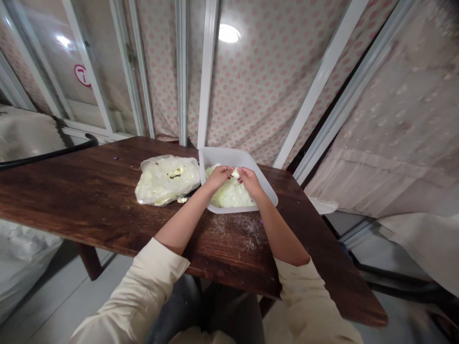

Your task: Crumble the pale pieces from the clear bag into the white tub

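Over a white plastic tub, my left hand and my right hand meet with closed fingertips. Pinched between them is a small pale white piece; its exact kind is too small to tell. Below, loose pale yellow-white fluffy material covers the tub's floor. A clear plastic bag lies left of the tub, filled with similar pale stuff, with a torn hole in its top that shows yellowish bits. One small pale clump rests on the table between bag and tub.
The dark wooden table has fine white crumbs scattered in front of the tub. Sliding glass doors with a dotted curtain stand right behind it. A white sack sits on the floor at left, and draped cloth hangs at right.
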The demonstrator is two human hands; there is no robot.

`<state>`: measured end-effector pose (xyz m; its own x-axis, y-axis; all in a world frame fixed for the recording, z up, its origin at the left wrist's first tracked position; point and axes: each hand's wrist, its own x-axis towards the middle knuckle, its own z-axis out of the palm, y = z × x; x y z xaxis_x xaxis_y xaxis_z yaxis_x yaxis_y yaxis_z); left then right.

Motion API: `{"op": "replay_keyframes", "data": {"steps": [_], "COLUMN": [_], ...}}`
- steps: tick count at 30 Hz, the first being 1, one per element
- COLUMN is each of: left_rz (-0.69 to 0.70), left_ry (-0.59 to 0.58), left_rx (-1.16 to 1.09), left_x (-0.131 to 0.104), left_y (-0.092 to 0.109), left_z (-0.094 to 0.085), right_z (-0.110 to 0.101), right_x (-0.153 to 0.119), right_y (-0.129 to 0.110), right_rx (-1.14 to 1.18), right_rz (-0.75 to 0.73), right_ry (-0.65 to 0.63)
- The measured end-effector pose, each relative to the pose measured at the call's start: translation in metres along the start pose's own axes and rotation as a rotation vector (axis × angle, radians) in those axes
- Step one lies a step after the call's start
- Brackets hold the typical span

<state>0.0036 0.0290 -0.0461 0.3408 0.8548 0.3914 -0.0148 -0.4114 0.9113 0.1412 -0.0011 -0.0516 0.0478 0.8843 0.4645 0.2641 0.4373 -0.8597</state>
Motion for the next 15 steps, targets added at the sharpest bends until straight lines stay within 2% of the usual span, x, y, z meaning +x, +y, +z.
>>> {"op": "replay_keyframes", "data": {"steps": [6,12,15], "left_rz": [0.022,0.088,0.053], "left_ry": [0.019,-0.137,-0.165], "left_rx": [0.079,-0.013,-0.075], "left_x": [-0.001,-0.003,-0.005], "left_y": [0.001,0.007,0.012], "left_z": [-0.001,0.001,0.001], "right_z": [0.0,-0.001,0.0], "right_x": [0.0,0.001,0.001], "right_y": [0.0,0.001,-0.001], "right_rx": [0.051,0.065,0.06], "right_rz": [-0.027,-0.015,-0.007], "right_ry": [-0.048,-0.037,-0.027]}}
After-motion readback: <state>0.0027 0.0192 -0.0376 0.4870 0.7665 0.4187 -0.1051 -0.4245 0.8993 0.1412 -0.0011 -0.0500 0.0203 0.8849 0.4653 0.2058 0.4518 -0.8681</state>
